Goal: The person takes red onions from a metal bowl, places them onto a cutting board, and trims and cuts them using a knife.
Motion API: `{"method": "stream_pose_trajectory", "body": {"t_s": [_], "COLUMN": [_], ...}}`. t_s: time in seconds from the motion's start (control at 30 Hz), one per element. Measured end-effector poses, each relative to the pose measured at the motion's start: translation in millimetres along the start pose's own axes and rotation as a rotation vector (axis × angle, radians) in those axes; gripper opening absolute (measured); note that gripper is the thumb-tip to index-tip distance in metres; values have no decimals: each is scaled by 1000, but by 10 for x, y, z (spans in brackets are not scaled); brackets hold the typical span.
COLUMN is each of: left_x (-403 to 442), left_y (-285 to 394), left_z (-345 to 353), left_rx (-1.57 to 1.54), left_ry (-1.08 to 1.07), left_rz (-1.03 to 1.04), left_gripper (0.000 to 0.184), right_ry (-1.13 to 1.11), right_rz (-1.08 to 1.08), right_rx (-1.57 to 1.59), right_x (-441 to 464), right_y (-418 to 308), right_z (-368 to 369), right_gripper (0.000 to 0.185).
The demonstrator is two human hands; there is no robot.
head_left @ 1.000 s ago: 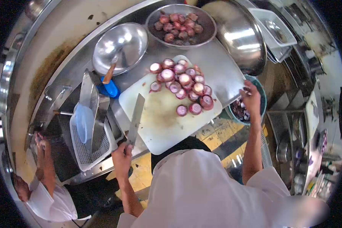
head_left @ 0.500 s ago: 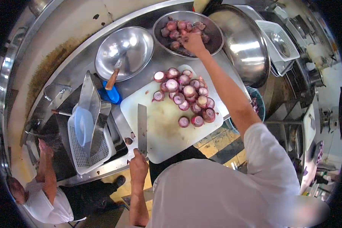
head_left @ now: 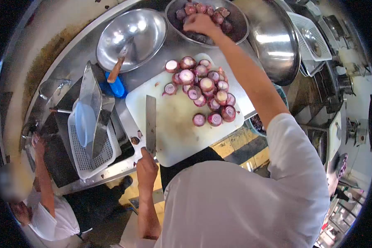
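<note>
My left hand [head_left: 147,168] is closed around the handle of a cleaver [head_left: 151,124]. The broad blade points away from me, over the left edge of the white cutting board [head_left: 182,138]. My right hand [head_left: 201,24] reaches into a steel bowl [head_left: 240,36] at the top, above whole red onions [head_left: 218,17]. Its fingers bend downward, and their tips are hidden, so I cannot see whether they grip anything. Several red onions with cut ends [head_left: 207,84] are clustered on the far right half of the board, some showing pale rings.
Left of the bowl stands a shiny steel bowl [head_left: 146,31] with a wooden-handled tool [head_left: 116,69] in it. A blue object [head_left: 117,87] lies beside it. White basket [head_left: 87,166] and sink are left, near a co-worker [head_left: 49,215]. A large steel vessel [head_left: 275,41] stands right.
My right hand has shifted left within the onion bowl. The view has moved, so the bowls and board sit higher. The cleaver stays in my left hand, and the co-worker's arms have moved.
</note>
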State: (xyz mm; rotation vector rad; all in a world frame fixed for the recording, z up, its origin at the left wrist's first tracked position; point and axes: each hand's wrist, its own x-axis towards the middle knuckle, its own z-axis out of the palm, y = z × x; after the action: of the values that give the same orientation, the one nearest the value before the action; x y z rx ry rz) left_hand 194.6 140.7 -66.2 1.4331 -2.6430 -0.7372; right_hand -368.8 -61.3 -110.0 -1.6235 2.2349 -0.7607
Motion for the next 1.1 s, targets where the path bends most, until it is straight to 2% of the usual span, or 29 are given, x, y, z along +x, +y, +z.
{"method": "stream_pose_trajectory", "body": {"t_s": [0.03,0.07,0.13,0.2,0.27,0.3,0.33,0.4,0.43,0.57,0.63,0.73,0.8,0.93,1.03,1.1], "left_x": [13,48,76,119,153,157,162,173,161,103,43,-57,-135,-278,-361,-371], "left_y": [14,0,-10,42,61,63,50,3,-4,149,217,366,418,452,505,568], "left_z": [-21,-41,-67,-104,-133,-142,-143,-116,-108,-328,-410,-511,-561,-703,-858,-893], "left_rx": [6,-96,-61,-55,-85,-117,-114,-126,-134,-144,-151,-84,-65,-39,-11,0], "left_ry": [26,-100,-93,-131,-143,-150,-151,-141,-137,-70,-91,-175,-192,-227,-357,-346], "left_rz": [31,-107,-117,-183,-186,-185,-186,-164,-151,-58,-50,-45,-16,52,-50,-33], "left_gripper": [18,21,21,21,22,24,24,22,21,18,21,25,27,30,35,31], "right_ry": [39,61,81,1,-129,-161,-315,-326,-323,-172,-146,-129,-75,-74,-57,-30], "right_rz": [-12,-40,-113,-108,-80,-210,-174,-79,-77,-92,-112,-22,-81,-57,-46,-66], "right_rx": [153,244,359,595,400,431,487,246,246,191,179,304,360,437,432,386], "right_x": [-171,-380,-869,-1658,-2271,-2508,-2707,-3058,-3176,-3391,-3444,-3474,-3480,-3463,-3468,-3471], "right_y": [-158,-337,-743,-1355,-1759,-1741,-1851,-1922,-1865,-1795,-1816,-1854,-1890,-1907,-1934,-1949], "right_z": [-162,-270,-458,-538,-347,-56,43,465,660,868,855,865,858,916,928,926], "right_gripper": [50,51,51,48,35,34,34,35,35,43,46,47,36,36,34,31]}}
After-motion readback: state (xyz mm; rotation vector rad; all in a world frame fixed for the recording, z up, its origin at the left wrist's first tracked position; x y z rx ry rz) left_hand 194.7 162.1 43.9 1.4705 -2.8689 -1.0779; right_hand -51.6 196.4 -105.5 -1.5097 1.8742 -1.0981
